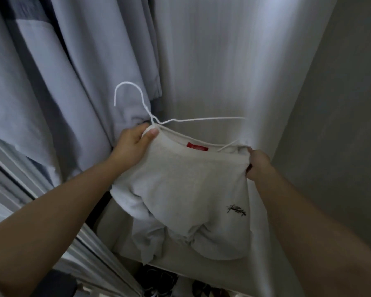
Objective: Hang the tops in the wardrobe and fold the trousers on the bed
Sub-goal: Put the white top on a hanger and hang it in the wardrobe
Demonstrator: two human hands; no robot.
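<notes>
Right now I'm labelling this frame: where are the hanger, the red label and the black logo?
hanger (128, 87), head view, top of its hook.
red label (197, 148), head view, its middle.
black logo (236, 210), head view, its middle.

Dim, soft focus; wide-angle bending at edges.

I see a matt, soft knit cloth sweatshirt (186, 185), a thin smooth white-coated wire hanger (137, 97), and matt woven hanging garments (58, 82).
</notes>
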